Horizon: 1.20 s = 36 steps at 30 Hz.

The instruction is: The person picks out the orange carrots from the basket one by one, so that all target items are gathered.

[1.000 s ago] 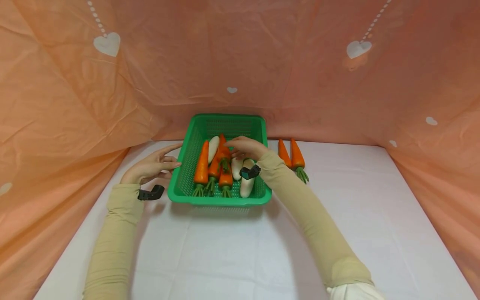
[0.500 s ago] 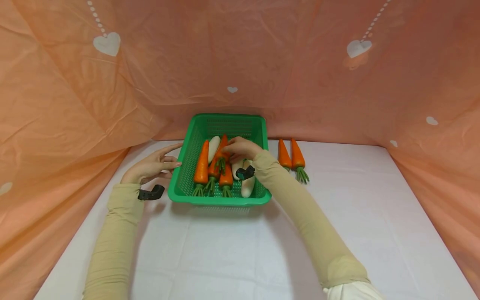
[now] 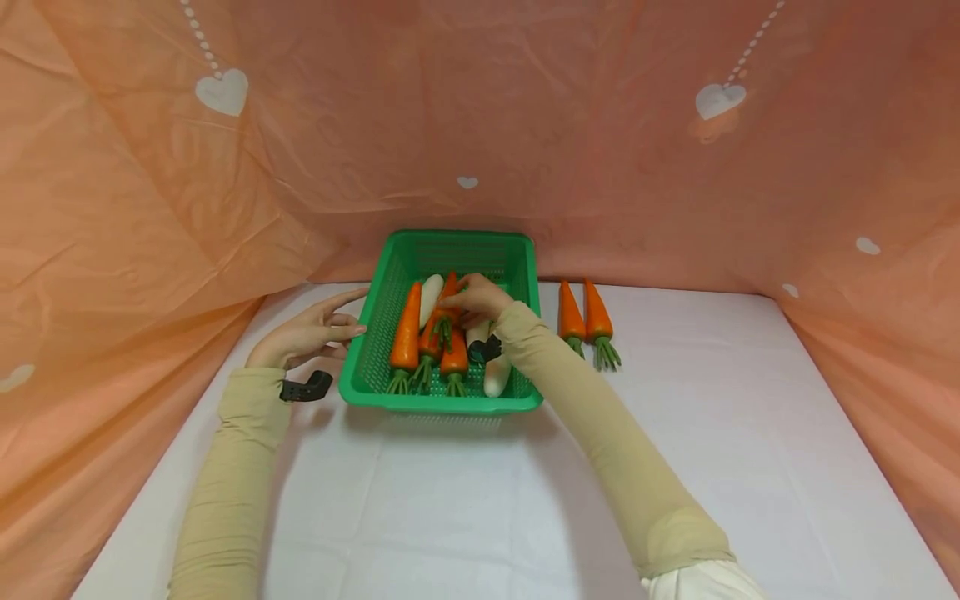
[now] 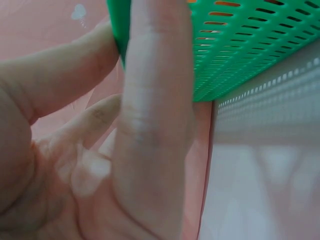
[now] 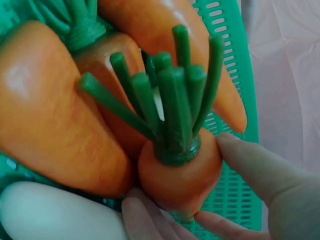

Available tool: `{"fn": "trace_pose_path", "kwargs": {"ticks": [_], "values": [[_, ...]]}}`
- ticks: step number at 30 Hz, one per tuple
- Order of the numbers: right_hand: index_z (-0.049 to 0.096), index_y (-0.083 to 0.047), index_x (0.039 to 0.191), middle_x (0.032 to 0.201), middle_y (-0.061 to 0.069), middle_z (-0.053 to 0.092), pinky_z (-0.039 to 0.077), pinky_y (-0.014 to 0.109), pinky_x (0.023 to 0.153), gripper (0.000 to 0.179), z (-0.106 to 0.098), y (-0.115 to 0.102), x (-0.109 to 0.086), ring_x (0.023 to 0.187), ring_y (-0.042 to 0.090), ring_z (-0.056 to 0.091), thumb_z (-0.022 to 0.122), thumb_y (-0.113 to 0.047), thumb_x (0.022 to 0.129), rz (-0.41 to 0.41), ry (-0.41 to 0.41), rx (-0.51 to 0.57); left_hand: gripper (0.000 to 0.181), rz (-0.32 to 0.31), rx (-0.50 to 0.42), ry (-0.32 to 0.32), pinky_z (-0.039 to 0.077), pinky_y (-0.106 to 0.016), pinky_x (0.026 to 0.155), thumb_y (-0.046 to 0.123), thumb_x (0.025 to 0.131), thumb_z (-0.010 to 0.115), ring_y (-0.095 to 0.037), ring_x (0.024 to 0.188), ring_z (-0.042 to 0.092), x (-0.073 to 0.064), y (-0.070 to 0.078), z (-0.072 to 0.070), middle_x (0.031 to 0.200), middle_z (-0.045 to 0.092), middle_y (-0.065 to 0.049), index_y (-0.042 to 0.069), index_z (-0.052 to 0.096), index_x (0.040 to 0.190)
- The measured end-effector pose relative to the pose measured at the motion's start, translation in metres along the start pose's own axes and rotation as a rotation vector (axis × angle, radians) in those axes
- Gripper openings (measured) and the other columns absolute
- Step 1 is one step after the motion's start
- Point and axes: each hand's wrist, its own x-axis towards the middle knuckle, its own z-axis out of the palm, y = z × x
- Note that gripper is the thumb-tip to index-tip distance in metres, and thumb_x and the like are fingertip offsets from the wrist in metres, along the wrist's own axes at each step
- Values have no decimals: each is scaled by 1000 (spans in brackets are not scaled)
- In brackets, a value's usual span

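Pinching an orange, tapered, green-stemmed carrot [image 5: 177, 182] in right-hand grip [image 3: 483, 297], inside a green perforated plastic basket [image 3: 442, 403]; pointing its narrow end toward 12 o'clock, long axis 12-to-6; touching basket at 9 o'clock with unclenched left-hand grip [image 3: 303, 333].

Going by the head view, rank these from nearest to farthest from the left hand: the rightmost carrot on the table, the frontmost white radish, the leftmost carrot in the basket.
1. Leftmost carrot: inside the green basket, along its left side.
2. Frontmost white radish: inside too, toward the front right.
3. Rightmost carrot: on the table, right of the basket.
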Motion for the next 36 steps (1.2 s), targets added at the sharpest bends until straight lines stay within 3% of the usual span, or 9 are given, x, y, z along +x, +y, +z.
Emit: {"fn": "trace_pose_path", "kwargs": {"ticks": [6,14,15,19,25,31,34,36], "values": [[52,3,118,104,12,57,47,47,91,33,-5,1,-1,97,34,60,64,-15,92,28,-4,55,75,1,11,15,54,-33,73,17,96,61,-16,75,55,5,1,1,106,55,-15,25,15,155],[53,3,113,102,15,57,43,49,95,28,-15,2,-15,88,32,59,64,-10,91,30,-53,175,76,-24,-9,17,54,-34,73,17,95,62,-18,76,55,8,3,2,100,56,-11,25,15,155],[52,0,114,102,13,57,46,46,92,32,-18,10,-10,85,29,59,67,-12,89,23,-57,217,76,-24,-14,14,54,-34,73,17,95,61,-17,76,56,8,3,2,99,57,-10,25,15,155],[53,-1,122,111,11,57,47,45,91,43,-27,12,-23,86,31,62,71,-15,85,5,-47,276,75,-13,-21,1,54,-34,73,16,96,60,-17,77,59,7,4,2,99,57,-11,24,15,155],[39,-8,144,129,18,50,45,46,95,57,-48,-4,-32,103,32,60,63,-14,92,23,-95,216,73,-14,10,-6,53,-40,74,18,97,60,-19,75,59,5,3,1,97,56,-12,24,15,155],[37,-14,146,126,19,54,53,35,79,57,-68,-2,-57,104,32,62,60,-11,94,-30,-116,225,74,0,-15,-18,54,-40,74,18,97,60,-21,74,59,5,0,1,98,55,-14,22,15,155],[39,-16,145,128,18,53,52,36,82,57,-78,5,-72,101,30,63,63,-13,93,-71,-77,208,74,-4,-21,-18,54,-38,75,18,97,59,-22,79,60,2,0,1,105,54,-18,21,14,155],[38,-14,145,134,18,47,46,42,93,58,-85,9,-81,103,32,61,63,-12,93,-100,-55,221,75,-12,-17,-12,54,-37,75,18,97,60,-22,78,60,0,2,1,106,54,-18,22,14,155]]}}
